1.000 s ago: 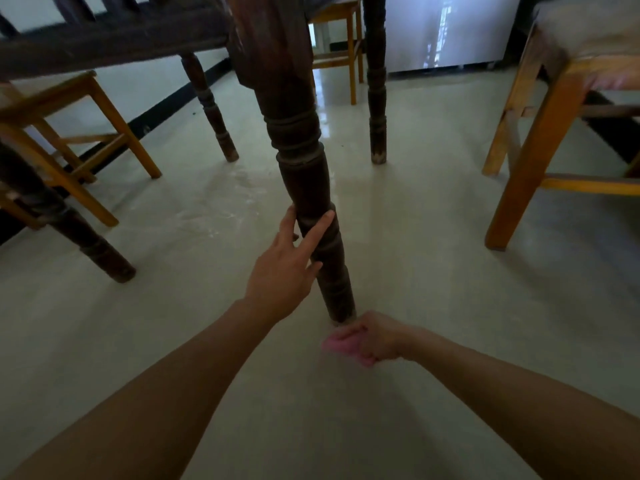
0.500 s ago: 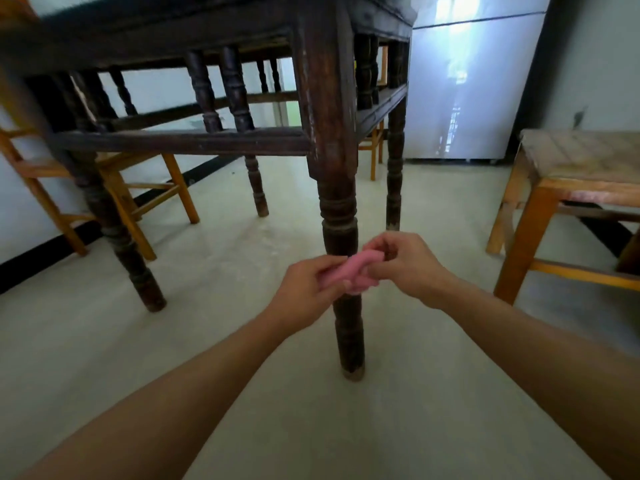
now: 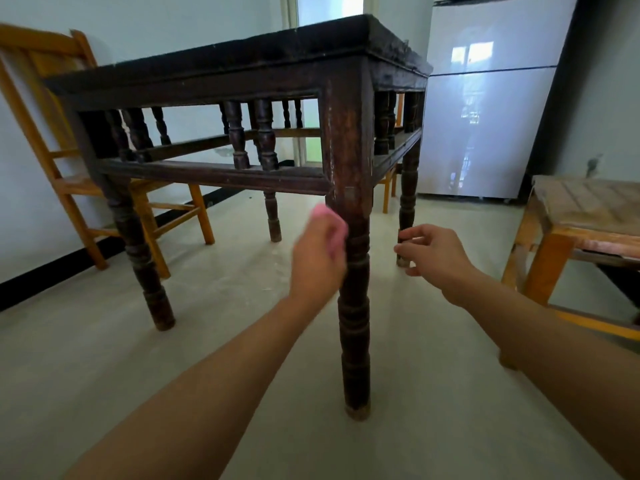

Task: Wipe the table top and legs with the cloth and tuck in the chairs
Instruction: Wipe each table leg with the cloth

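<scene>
At the nearest leg (image 3: 353,323) of the four-legged table (image 3: 214,64), the left hand (image 3: 317,258) grips one pink cloth (image 3: 330,220) against the wood; the right hand (image 3: 436,254) hovers just beside, loosely curled, empty.

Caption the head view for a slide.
Left hand holds a pink cloth against the near table leg; right hand hovers empty beside it.

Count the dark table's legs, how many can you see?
4. The near leg is beside the cloth, the left leg by the chair, the back leg far behind, the right leg behind the right hand. None seems hidden.
</scene>
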Motion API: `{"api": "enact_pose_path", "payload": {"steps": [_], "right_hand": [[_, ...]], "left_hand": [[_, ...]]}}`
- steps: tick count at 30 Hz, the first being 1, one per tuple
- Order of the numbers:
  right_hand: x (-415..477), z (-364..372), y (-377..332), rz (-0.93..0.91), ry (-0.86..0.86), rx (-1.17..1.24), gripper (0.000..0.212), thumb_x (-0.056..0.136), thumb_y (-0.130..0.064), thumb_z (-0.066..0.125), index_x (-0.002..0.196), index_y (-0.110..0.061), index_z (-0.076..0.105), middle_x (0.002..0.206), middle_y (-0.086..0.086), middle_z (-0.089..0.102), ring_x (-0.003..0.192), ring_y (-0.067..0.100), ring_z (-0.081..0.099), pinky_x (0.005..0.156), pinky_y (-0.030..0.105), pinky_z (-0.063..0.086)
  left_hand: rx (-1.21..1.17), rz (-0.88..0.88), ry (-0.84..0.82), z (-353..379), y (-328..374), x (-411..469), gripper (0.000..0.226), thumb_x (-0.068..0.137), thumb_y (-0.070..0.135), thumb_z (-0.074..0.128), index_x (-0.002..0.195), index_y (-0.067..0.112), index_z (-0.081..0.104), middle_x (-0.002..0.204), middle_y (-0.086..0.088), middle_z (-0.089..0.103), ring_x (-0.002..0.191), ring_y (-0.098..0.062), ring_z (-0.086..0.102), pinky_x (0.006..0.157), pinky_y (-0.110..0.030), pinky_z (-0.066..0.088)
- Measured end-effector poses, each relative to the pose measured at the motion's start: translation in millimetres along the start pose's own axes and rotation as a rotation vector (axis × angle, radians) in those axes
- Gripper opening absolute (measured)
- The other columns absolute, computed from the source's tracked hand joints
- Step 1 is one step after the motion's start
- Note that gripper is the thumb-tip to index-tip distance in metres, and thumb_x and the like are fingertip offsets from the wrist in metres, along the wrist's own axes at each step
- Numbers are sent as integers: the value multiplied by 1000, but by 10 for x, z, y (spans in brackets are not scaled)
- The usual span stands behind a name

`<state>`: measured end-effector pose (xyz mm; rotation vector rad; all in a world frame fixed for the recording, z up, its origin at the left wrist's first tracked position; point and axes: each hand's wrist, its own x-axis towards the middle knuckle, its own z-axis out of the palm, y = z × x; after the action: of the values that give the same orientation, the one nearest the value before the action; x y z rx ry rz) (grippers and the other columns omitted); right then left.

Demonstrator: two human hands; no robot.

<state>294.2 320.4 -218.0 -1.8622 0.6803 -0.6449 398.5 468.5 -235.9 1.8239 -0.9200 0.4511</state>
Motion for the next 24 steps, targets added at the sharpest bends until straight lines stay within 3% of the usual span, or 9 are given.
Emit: {"api": "enact_pose_path", "payload": {"steps": [2,4,10,12,16,18,20,22,24], "right_hand": [[13,-18,84,12,-48,-20,30,91,-11,66,120,-14,60,114,10,64,100,24,63,85,38,57],[14,-29,147,8,-85,-78,32,91,-12,65,122,-17,59,117,8,63,100,22,62,87,40,57],[0,128,36,-227,-100,-158,54,99,-6,49,147,-29,36,150,2,42,131,23,48,104,40,45],[-70,273,-13,-309,-162,-127,61,100,-2,43,151,-30,27,153,1,38,136,22,43,111,44,40],[-105,333,20,-339,-205,-143,67,99,2,38,154,-33,20,154,-3,37,139,22,41,112,49,37],[-59,250,19,-344,-218,-179,63,99,2,38,152,-31,25,153,-2,39,136,23,45,110,50,40],[-29,212,7,-345,-210,-195,61,99,1,40,151,-29,29,151,-1,42,135,23,46,109,50,42],[-19,234,-15,-328,-200,-189,60,99,1,42,150,-29,31,150,-1,44,134,23,46,108,50,43],[-24,261,-19,-307,-210,-165,62,98,3,42,150,-30,32,150,-1,43,134,23,47,106,50,44]], "left_hand": [[165,217,-454,80,-3,-329,20,88,6,58,100,21,60,96,5,61,89,-11,59,82,-26,52],[263,176,-593,45,-143,-456,17,86,7,60,101,16,63,99,0,61,93,-18,60,85,-29,50],[42,-156,258,-134,-207,36,16,88,15,64,103,14,57,94,-2,61,82,-13,60,72,-29,55],[117,-37,30,-12,-185,-86,22,91,14,60,112,15,58,103,1,60,90,-11,58,81,-26,51],[432,82,-784,111,-445,-670,22,87,8,59,107,16,64,105,-1,61,99,-18,58,87,-24,45],[388,-9,-591,7,-568,-624,14,88,11,60,101,16,63,95,-1,61,89,-19,61,77,-23,48],[233,-229,-149,-108,-525,-357,9,90,14,60,99,16,60,87,1,62,77,-15,62,69,-22,52],[127,-333,138,-112,-421,-116,16,92,14,59,108,14,57,99,-2,63,86,-14,61,80,-27,54],[86,-187,76,-14,-281,-123,21,92,11,57,113,16,56,106,-1,60,93,-15,60,82,-24,53]]}}
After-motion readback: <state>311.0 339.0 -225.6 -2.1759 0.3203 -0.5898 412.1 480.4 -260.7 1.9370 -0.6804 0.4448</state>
